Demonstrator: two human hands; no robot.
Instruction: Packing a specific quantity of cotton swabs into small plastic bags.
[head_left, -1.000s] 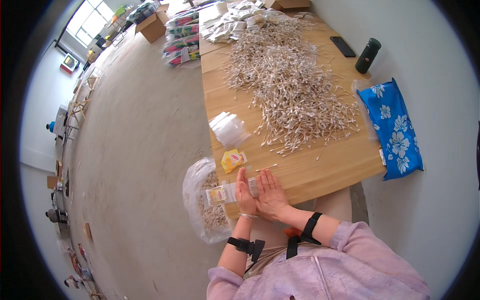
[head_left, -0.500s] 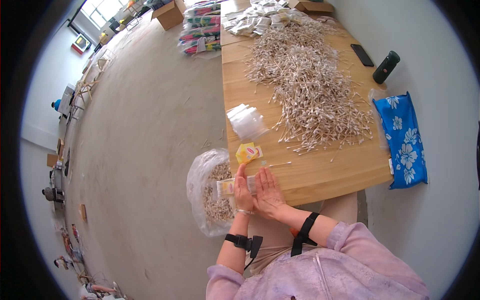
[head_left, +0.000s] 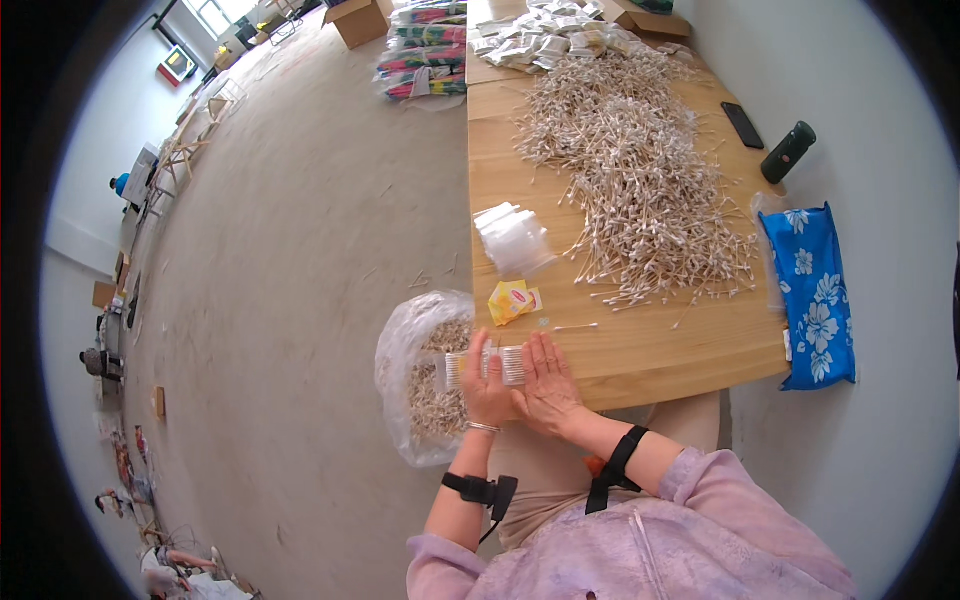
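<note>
A clear flat pack of cotton swabs (head_left: 514, 366) lies at the table's near left corner, one end reaching past the edge. Across its middle rests my left hand (head_left: 487, 392), fingers stretched out, hiding part of the pack. My right hand (head_left: 553, 388) lies flat with straight fingers at the pack's right end. The heels of both hands are close together. Just beyond them are yellow printed cards (head_left: 512, 301) and a single loose cotton swab (head_left: 577, 326).
A big heap of loose swabs (head_left: 650, 190) spreads over the wooden table (head_left: 640, 355). Clear plastic sleeves (head_left: 512, 240) lie at its left edge. A plastic bag of swabs (head_left: 395, 400) stands below that edge. At right are a blue flowered pouch (head_left: 808, 300), dark bottle (head_left: 788, 153) and phone (head_left: 742, 125).
The whole view has shifted slightly. My left hand has moved a little away from the right fingers, so more of the pack shows between them.
</note>
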